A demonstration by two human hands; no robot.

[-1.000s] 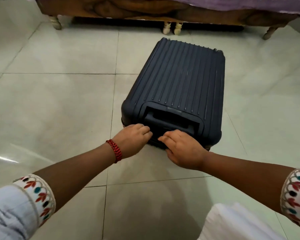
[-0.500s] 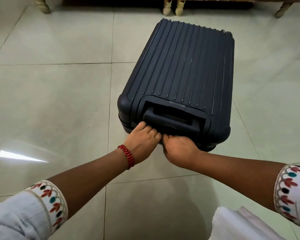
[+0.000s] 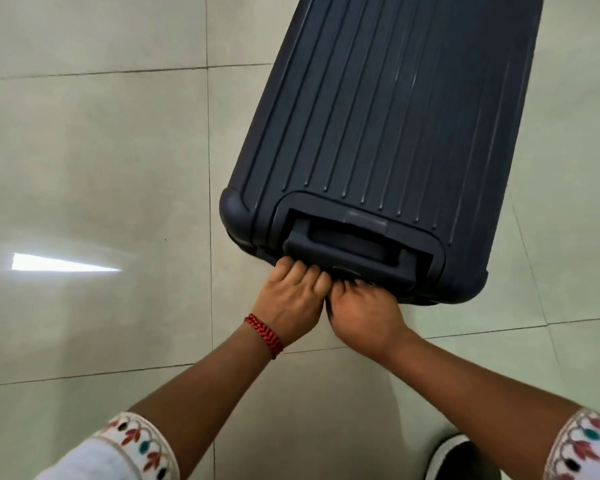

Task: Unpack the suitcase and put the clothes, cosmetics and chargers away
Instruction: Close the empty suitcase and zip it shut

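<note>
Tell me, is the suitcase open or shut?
Shut. The suitcase lies flat on the tiled floor, no gap or contents showing. Left hand and right hand grip its near end.

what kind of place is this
Probably an indoor room, maybe in a home; which room cannot be told. Glossy pale floor tiles catch a bright light reflection, and a dark ribbed suitcase lies flat on them.

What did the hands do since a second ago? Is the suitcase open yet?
The left hand and right hand slid together: they were a little apart, and now they touch, fingers curled at the near end of the suitcase, below its pull handle. What they pinch is hidden. The view moved closer, so the bed is out of sight. The suitcase stays closed, flat on the tiled floor.
</note>
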